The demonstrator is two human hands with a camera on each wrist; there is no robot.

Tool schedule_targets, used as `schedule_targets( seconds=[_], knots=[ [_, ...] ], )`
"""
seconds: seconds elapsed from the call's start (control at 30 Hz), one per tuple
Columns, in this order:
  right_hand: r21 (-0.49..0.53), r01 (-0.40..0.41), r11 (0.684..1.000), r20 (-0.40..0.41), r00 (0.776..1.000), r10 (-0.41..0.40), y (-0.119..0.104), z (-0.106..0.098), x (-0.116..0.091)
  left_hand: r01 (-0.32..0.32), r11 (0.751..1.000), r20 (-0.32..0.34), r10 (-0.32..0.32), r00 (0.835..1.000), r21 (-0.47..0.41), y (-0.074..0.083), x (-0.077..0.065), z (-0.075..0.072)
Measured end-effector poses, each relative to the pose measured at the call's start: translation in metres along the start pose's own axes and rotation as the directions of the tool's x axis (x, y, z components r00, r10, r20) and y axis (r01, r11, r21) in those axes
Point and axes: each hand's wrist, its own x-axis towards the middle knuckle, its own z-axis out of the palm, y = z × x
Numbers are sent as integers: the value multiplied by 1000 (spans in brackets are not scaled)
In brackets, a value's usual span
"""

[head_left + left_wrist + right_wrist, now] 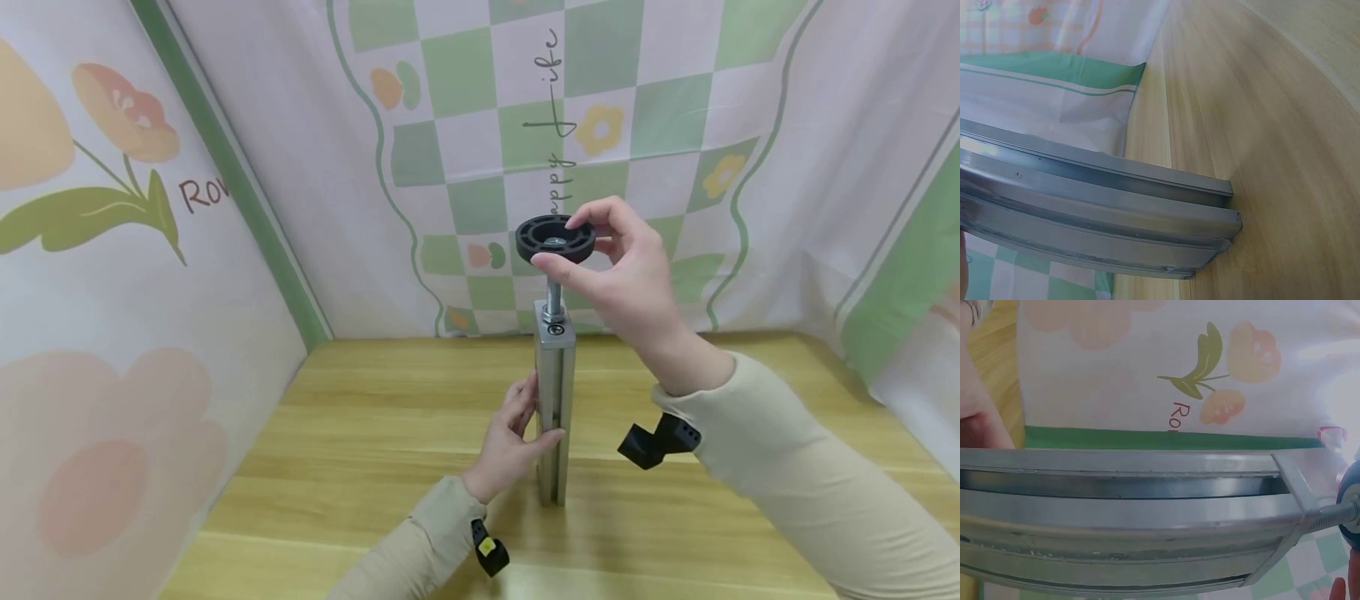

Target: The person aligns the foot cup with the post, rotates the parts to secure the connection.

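Note:
An aluminium profile stands upright on the wooden table. Out of its top end plate rises a threaded bolt with a nut at its base, bearing a round black levelling foot. My right hand pinches that foot's rim between thumb and fingers. Lower down, my left hand holds the profile, thumb on the near side and fingers behind. In the left wrist view the profile's slotted lower end meets the table. The right wrist view shows the end plate and bolt at the right edge.
The light wooden table reaches back to a hanging cloth with green checks. A flower-printed cloth wall stands on the left, and another cloth hangs on the right. Both sleeves carry small black wrist mounts.

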Motion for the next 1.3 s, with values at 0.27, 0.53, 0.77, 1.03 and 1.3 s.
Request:
schedule_targets(
  seconds=[0.27,0.53,0.77,1.03,1.3],
  knots=[
    [-112,70,991,-77,994,-79,-2,8,-2,25,999,-1,-25,1000,20,2,-1,0],
    [55,43,998,-28,999,-42,3,5,-2,21,1000,5,-21,1000,13,0,-2,1],
    [634,-73,770,211,974,-81,24,4,16,5,1000,5,-5,1000,-3,0,-1,0],
    [736,-316,599,526,824,-212,41,-3,30,15,1000,5,-15,1000,-5,-1,-1,-1],
    [772,-435,463,600,740,-305,42,-2,33,30,1000,2,-30,1000,-1,0,-1,0]
  ],
)
